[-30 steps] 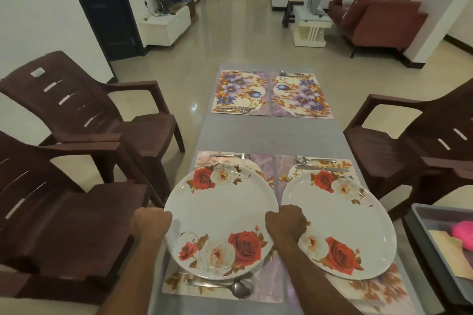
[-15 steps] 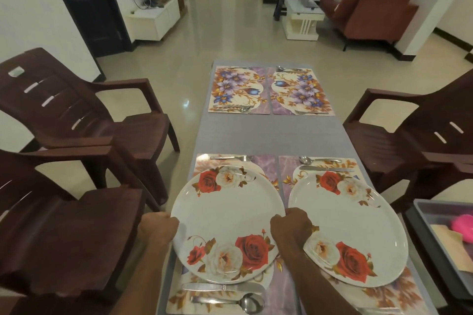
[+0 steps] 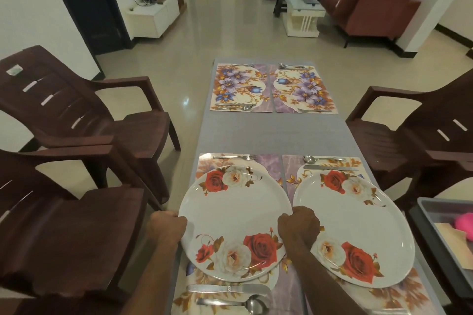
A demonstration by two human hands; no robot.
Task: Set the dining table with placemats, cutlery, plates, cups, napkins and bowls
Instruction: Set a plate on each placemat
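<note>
A white plate with red and white roses (image 3: pixel 234 215) sits over the near left placemat (image 3: pixel 268 163). My left hand (image 3: pixel 167 229) grips its left rim and my right hand (image 3: pixel 298 225) grips its right rim. A matching plate (image 3: pixel 358 222) lies on the near right placemat (image 3: pixel 294 165). A knife (image 3: pixel 227 288) and spoon (image 3: pixel 245 304) lie in front of the held plate, a fork (image 3: pixel 235 157) beyond it. Two flowered placemats (image 3: pixel 240 89) with cutlery lie at the table's far end.
Brown plastic chairs stand on the left (image 3: pixel 76 115) and on the right (image 3: pixel 419 135) of the narrow grey table (image 3: pixel 271 133). A grey tray (image 3: pixel 435 238) with a pink thing (image 3: pixel 464 225) and a tan sheet sits at the right edge.
The view has shifted back a little, and the knife and spoon in front of the left plate have come into sight. Both hands keep their grip on the plate's rims.
</note>
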